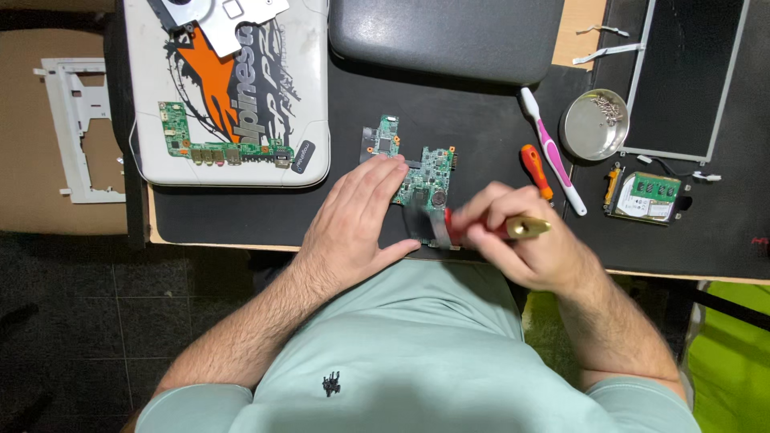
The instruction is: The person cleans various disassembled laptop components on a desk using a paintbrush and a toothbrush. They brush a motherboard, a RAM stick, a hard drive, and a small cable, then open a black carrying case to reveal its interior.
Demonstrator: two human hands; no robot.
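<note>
The left hand (353,216) lies flat, open, on the board (423,180); the right hand (521,240) grips a brush (449,227) against it. The laptop looks stripped already: screws sit in the dish (579,138), and cleaning seems underway.

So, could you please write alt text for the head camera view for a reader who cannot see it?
Seen from above, a person's left hand presses a green circuit board onto a black mat while the right hand works a blurred red-handled brush over it. Nearby lie a toothbrush, screwdriver, and metal dish of screws.
</note>
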